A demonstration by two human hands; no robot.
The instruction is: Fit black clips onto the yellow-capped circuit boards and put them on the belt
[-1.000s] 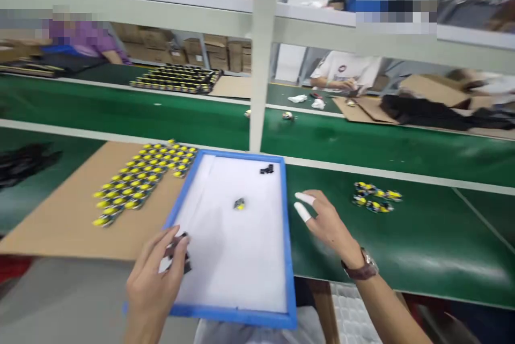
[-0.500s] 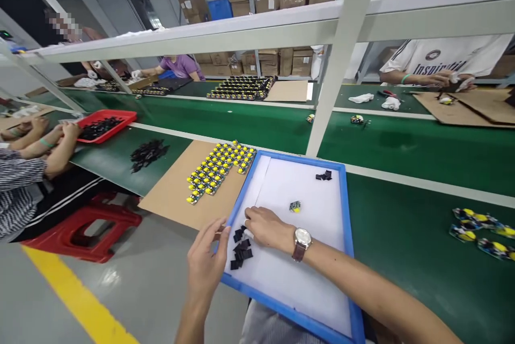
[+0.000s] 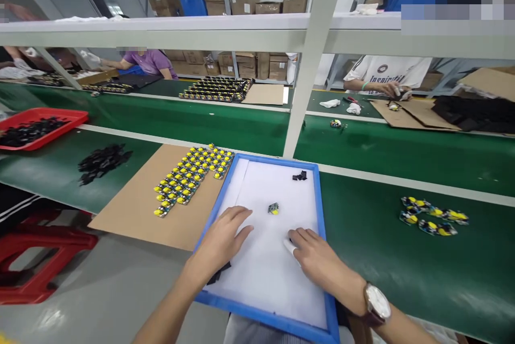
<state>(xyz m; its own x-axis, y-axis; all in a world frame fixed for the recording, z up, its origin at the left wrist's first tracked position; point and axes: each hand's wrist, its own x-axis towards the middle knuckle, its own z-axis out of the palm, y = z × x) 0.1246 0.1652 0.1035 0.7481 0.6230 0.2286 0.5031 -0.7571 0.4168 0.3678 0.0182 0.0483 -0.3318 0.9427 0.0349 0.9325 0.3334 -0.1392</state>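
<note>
A white tray with a blue rim (image 3: 319, 194) lies before me. Over its left side is my left hand (image 3: 223, 236), open, thumb and fingers apart with nothing between them. On the right half, my right hand (image 3: 316, 255) is closed low over the white surface, a white cover on one finger. A small black piece (image 3: 290, 239) shows in part at its fingertips. Between and beyond both hands sits a small circuit board with a yellow part (image 3: 273, 209). Black pieces (image 3: 219, 273) lie partly hidden under my left forearm; several more black pieces (image 3: 300, 175) sit at the far right corner.
Rows of yellow-topped circuit boards (image 3: 189, 177) stand on cardboard (image 3: 129, 215) to the left. Further left are a black pile (image 3: 104, 162) and a red tray (image 3: 44, 140). More boards (image 3: 434, 216) lie right. A pale post (image 3: 308, 65) rises behind the tray; co-workers sit across.
My right hand has moved right, away from the black pieces at the tray's left edge. My left hand has come in over the tray. The view has turned right.
</note>
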